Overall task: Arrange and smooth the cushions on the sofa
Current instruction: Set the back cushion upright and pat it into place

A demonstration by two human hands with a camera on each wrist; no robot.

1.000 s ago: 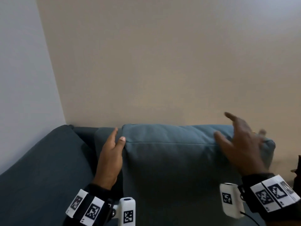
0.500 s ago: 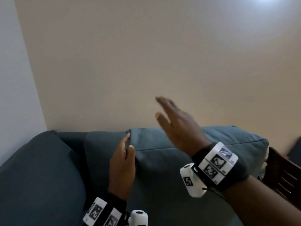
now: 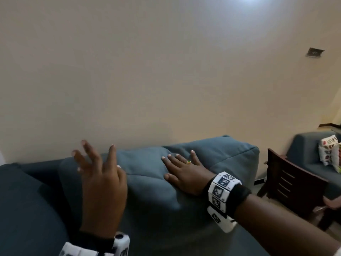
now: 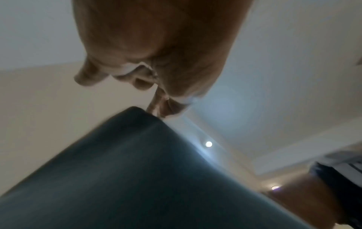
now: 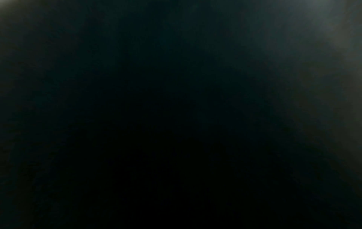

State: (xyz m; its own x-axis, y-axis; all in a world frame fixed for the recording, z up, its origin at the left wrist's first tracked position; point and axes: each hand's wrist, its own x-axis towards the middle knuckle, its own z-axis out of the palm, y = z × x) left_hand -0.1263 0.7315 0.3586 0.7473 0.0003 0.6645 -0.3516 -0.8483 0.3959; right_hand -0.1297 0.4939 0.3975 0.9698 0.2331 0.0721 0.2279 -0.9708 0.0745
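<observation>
A blue-grey back cushion (image 3: 221, 159) stands against the back of the dark blue sofa (image 3: 24, 204), under a beige wall. My right hand (image 3: 182, 169) lies flat on the cushion's upper front, fingers straight and spread, and dents the fabric. My left hand (image 3: 99, 167) hovers just left of it with fingers spread apart, holding nothing. In the left wrist view the left hand (image 4: 156, 65) is blurred above the cushion's top corner (image 4: 137, 139). The right wrist view is dark, pressed against the cushion.
A dark wooden chair (image 3: 291, 183) stands close to the sofa's right end. Behind it is a second blue sofa (image 3: 310, 156) with a patterned cushion (image 3: 328, 150). The sofa arm (image 3: 18, 182) rises at the left. A wall runs right behind the cushion.
My right hand came down from the air onto the cushion and now presses it flat. My left hand let go of the cushion's left edge and spread its fingers. The view swung right.
</observation>
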